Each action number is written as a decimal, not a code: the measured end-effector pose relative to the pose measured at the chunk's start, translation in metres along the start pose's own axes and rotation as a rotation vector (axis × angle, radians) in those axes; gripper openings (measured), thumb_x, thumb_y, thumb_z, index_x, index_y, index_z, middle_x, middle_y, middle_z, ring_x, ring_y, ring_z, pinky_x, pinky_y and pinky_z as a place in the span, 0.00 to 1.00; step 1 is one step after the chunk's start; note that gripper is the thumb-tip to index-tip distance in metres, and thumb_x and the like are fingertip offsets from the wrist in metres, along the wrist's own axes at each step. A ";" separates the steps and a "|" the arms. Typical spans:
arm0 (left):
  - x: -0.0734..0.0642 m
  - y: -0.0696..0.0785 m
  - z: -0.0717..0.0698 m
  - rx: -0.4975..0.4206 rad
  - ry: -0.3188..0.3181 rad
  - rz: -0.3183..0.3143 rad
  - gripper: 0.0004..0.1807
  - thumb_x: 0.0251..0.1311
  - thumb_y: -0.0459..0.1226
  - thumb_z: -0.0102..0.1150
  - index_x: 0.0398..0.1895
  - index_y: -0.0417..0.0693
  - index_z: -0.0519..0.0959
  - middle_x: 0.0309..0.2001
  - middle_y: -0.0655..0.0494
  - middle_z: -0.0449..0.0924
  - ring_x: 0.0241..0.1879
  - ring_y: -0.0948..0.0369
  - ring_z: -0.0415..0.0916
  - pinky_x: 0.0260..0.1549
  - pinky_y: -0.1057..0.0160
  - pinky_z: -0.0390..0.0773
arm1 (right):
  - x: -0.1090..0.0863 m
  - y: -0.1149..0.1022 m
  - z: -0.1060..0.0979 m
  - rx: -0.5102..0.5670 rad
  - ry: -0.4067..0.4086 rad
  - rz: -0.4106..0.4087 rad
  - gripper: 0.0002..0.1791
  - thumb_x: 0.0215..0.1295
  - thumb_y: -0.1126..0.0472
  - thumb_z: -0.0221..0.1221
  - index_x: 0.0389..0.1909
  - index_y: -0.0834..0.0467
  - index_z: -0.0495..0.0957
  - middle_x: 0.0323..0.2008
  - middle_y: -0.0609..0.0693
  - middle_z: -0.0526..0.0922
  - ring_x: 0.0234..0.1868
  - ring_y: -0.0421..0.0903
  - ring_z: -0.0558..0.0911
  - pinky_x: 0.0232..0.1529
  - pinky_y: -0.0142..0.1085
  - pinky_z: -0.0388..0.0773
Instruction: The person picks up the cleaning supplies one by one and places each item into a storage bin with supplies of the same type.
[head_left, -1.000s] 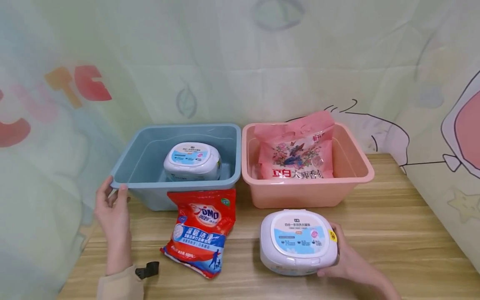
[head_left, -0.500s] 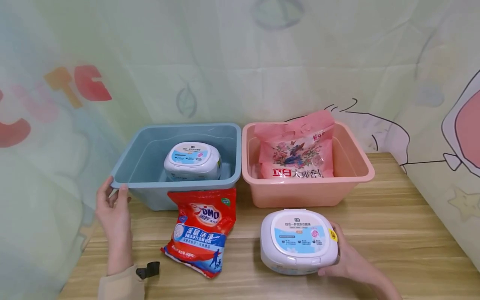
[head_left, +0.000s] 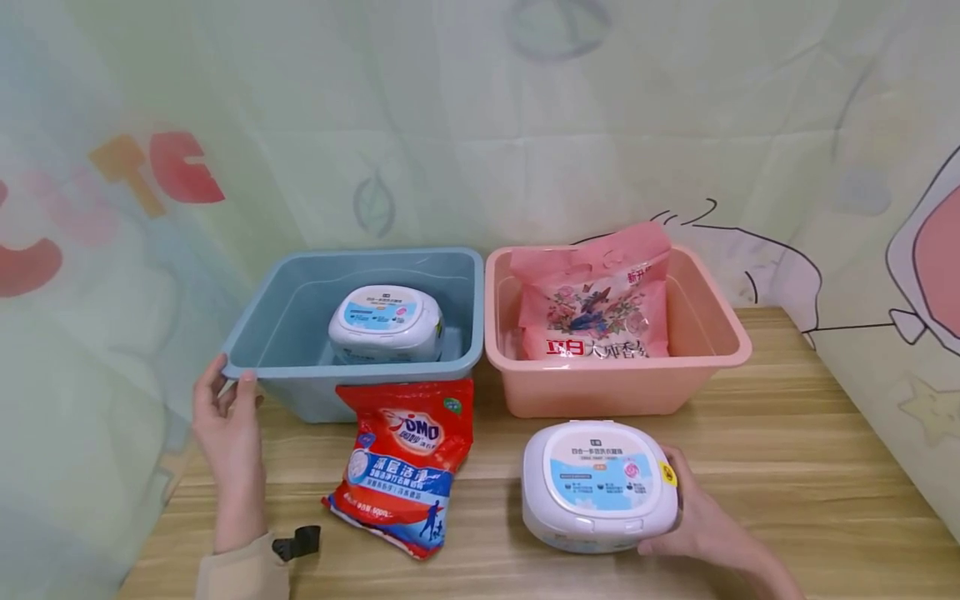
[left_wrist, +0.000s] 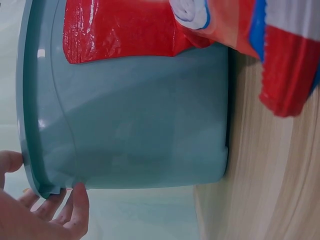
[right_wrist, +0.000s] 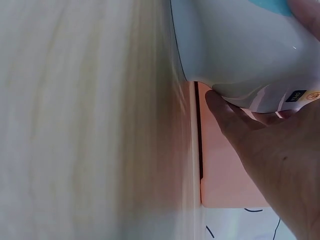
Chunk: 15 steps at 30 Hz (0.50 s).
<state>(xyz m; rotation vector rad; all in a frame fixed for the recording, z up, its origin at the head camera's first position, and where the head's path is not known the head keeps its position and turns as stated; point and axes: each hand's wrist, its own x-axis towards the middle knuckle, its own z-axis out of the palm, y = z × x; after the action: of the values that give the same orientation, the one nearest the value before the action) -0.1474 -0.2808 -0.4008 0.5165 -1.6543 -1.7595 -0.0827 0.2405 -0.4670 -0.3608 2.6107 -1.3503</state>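
My left hand [head_left: 228, 442] grips the near left corner of a blue plastic tub [head_left: 300, 371], thumb over the rim and fingers curled beneath it in the left wrist view. Inside that tub sits a white laundry pod box [head_left: 386, 321]. A second laundry pod box [head_left: 600, 492], with a blue and white label on its lid, stands upright at the front of the table. My right hand [head_left: 693, 517] holds its right side, with fingers and thumb spread around the end [right_wrist: 270, 65]. Between the hands, a red bag of OMO washing powder [head_left: 408, 467] leans on the blue tub's front wall.
A pink plastic tub [head_left: 592, 390] stands beside the blue one, with a pink flowered detergent bag [head_left: 592, 304] upright inside. Both tubs back onto a printed curtain [head_left: 465, 167]. A black strap end [head_left: 296, 543] sticks out by the left sleeve on the wooden table [head_left: 810, 467].
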 end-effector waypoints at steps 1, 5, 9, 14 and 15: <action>0.000 0.000 0.000 -0.002 0.000 0.002 0.26 0.64 0.37 0.57 0.66 0.50 0.68 0.51 0.65 0.70 0.47 0.69 0.70 0.38 0.80 0.74 | 0.000 0.000 0.000 0.001 -0.001 0.000 0.60 0.36 0.53 0.78 0.69 0.53 0.51 0.63 0.52 0.68 0.56 0.28 0.67 0.57 0.25 0.66; 0.000 0.000 0.000 -0.007 0.000 0.003 0.26 0.64 0.37 0.57 0.66 0.50 0.68 0.51 0.65 0.70 0.47 0.70 0.71 0.38 0.80 0.74 | 0.000 -0.001 0.000 -0.002 -0.008 0.021 0.60 0.36 0.52 0.78 0.69 0.52 0.50 0.63 0.52 0.67 0.55 0.29 0.67 0.56 0.27 0.67; 0.000 0.001 0.000 -0.006 0.001 0.001 0.26 0.64 0.38 0.57 0.66 0.51 0.68 0.52 0.64 0.70 0.48 0.69 0.71 0.38 0.79 0.74 | -0.001 -0.002 0.000 -0.011 -0.005 0.034 0.61 0.36 0.51 0.78 0.69 0.52 0.50 0.63 0.52 0.67 0.55 0.29 0.68 0.56 0.29 0.68; -0.001 0.002 0.001 0.004 0.007 -0.008 0.25 0.64 0.38 0.58 0.65 0.52 0.69 0.53 0.61 0.71 0.48 0.68 0.71 0.39 0.79 0.74 | -0.001 -0.003 0.000 -0.010 0.008 0.031 0.61 0.34 0.52 0.79 0.68 0.53 0.51 0.62 0.53 0.68 0.54 0.29 0.68 0.54 0.25 0.68; -0.001 0.002 0.001 0.003 0.008 -0.011 0.25 0.64 0.38 0.58 0.65 0.52 0.69 0.54 0.61 0.71 0.48 0.68 0.71 0.39 0.79 0.74 | -0.001 -0.003 0.001 -0.009 0.009 0.031 0.61 0.34 0.52 0.79 0.68 0.53 0.51 0.62 0.53 0.68 0.54 0.29 0.68 0.54 0.25 0.67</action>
<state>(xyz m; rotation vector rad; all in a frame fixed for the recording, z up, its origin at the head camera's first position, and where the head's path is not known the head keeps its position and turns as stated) -0.1473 -0.2792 -0.3992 0.5347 -1.6519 -1.7613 -0.0811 0.2388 -0.4651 -0.3149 2.6190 -1.3343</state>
